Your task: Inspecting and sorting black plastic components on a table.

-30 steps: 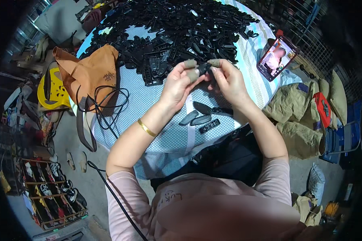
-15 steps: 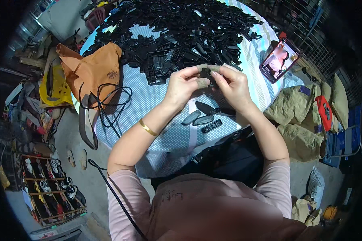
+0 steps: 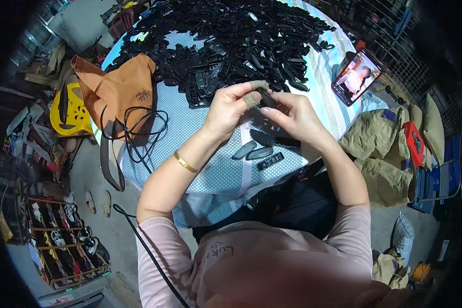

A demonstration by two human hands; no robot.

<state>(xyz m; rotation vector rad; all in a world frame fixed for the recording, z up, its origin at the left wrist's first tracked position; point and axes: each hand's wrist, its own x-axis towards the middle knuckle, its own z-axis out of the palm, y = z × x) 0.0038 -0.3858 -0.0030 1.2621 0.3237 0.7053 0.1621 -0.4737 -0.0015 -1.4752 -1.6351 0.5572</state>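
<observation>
1 small black plastic piece [image 3: 267, 100] is pinched between the fingertips of the left hand [image 3: 227, 112], wrapped in grey-green tape [image 3: 252, 99], and the right hand [image 3: 301, 119], probably for fine control, above the dotted blue-and-white cloth-covered tabletop [image 3: 190, 131]. Several loose flat black parts [image 3: 260, 153] lie near its edge, likely for easy reach; a large black heap [image 3: 226, 51] covers the far side. A lit black smartphone [image 3: 358, 77] faces inward, presumably for viewing. Dark lettering marks the pale pink shirt [image 3: 251, 244] and orange-brown bag [image 3: 120, 82]; no brand is legible.
</observation>
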